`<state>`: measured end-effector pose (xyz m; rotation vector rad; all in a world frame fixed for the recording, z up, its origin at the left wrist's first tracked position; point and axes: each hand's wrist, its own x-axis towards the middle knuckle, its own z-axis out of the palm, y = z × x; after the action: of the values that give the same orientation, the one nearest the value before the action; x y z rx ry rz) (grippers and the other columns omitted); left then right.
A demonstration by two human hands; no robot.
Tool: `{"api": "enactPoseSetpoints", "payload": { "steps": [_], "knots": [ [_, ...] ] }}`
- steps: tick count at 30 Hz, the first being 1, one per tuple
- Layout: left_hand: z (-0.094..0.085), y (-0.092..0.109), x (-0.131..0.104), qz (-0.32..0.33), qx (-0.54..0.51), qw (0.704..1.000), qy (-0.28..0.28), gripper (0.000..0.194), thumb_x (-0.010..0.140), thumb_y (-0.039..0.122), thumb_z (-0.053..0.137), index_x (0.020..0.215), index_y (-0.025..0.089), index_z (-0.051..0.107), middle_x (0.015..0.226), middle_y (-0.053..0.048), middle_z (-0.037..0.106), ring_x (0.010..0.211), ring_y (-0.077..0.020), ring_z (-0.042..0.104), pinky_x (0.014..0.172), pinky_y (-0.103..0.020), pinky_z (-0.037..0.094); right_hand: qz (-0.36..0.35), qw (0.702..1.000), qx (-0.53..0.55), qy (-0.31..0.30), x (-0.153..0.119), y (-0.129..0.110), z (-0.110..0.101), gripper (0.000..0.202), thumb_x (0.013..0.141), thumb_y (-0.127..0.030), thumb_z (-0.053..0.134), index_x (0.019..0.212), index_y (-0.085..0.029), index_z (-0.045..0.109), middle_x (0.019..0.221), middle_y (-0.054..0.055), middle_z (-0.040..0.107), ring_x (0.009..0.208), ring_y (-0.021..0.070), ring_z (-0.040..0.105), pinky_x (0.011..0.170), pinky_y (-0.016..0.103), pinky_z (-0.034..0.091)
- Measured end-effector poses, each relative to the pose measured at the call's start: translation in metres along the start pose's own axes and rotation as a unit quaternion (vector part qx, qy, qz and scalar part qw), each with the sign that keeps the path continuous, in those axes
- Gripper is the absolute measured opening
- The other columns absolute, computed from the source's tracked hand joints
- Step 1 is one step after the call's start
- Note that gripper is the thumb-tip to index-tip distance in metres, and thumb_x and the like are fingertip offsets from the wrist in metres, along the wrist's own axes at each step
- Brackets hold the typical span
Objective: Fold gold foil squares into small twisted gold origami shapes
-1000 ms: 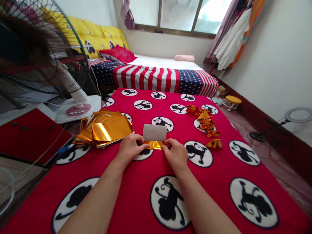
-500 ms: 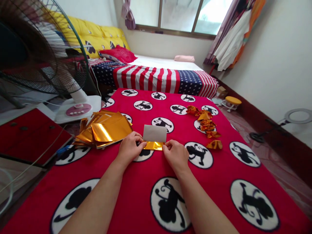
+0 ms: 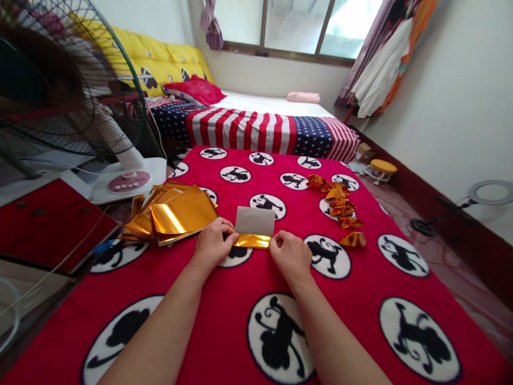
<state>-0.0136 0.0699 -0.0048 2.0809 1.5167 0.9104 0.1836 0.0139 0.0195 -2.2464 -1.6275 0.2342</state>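
Note:
A sheet of gold foil paper (image 3: 254,220) lies on the red cloth with its grey back up. Its near edge is folded over into a shiny gold strip. At the strip's left end my left hand (image 3: 215,240) pinches the fold with thumb and fingers. My right hand (image 3: 290,253) is closed at the right end, thumb and forefinger on the paper's corner. Just left of my left hand is a loose pile of gold foil sheets (image 3: 186,211). Several folded gold paper pieces (image 3: 340,206) form a row to the right, beyond my right hand.
The red cloth (image 3: 224,331) with monkey prints covers the surface under my hands. A running fan (image 3: 130,179) stands at the left. Beyond are a bed with a striped cover (image 3: 256,128), a yellow stool (image 3: 383,166) and a ring-shaped stand (image 3: 491,191).
Both hands stay at the two ends of the folded strip. My right hand has shifted very slightly to the right; the paper lies almost as before.

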Motion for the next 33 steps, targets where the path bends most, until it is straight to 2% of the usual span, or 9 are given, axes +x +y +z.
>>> {"api": "enactPoseSetpoints", "payload": {
  "steps": [19,33],
  "knots": [
    [0.0015,-0.0006,0.0002,0.018,0.005,0.999,0.026,0.015,0.074,0.026,0.066,0.060,0.020,0.066,0.084,-0.003,0.068,0.079,-0.0174,0.064,0.076,-0.031,0.050,-0.002,1.000,-0.014,0.003,0.0013,0.0010,0.0017,0.022,0.085,-0.035,0.053,0.077,-0.025,0.070,0.079,0.004,0.073,0.073,0.0198,0.068,0.060,0.026,0.038],
    [0.0019,0.0029,-0.0005,0.002,-0.011,0.999,0.040,0.015,0.072,0.022,0.066,0.058,0.020,0.065,0.081,-0.003,0.067,0.078,-0.0176,0.064,0.076,-0.031,0.050,-0.001,1.000,-0.024,0.001,0.0025,0.0001,0.0018,0.022,0.084,-0.036,0.051,0.076,-0.025,0.069,0.078,0.003,0.073,0.073,0.0221,0.068,0.058,0.028,0.036]
  ]
}}
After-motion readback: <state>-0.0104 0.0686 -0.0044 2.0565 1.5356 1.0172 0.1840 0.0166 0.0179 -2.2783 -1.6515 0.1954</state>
